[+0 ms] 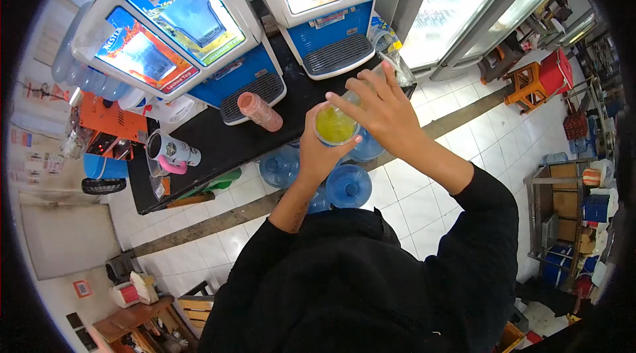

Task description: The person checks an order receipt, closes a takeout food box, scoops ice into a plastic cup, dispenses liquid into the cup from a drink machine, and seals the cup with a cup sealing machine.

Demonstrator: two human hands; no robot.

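My left hand [320, 152] is wrapped round a clear cup of yellow-green drink [335, 125], held in front of my chest near the black counter's edge. Over the cup, my right hand [376, 106] is closed on something clear at its rim; it looks like a lid, but the fingers partly hide it. Left of the cup, a pink ribbed tumbler [260, 112] stands on the counter by a drip tray. A white mug with a pink handle [173, 151] is further left on the black counter [218, 141].
Two drink dispensers [228, 78] [334, 35] line the back of the counter. Blue water bottles [348, 186] stand on the tiled floor below. A glass-door fridge [454, 8] is at the upper right, with an orange stool [527, 88] beyond it.
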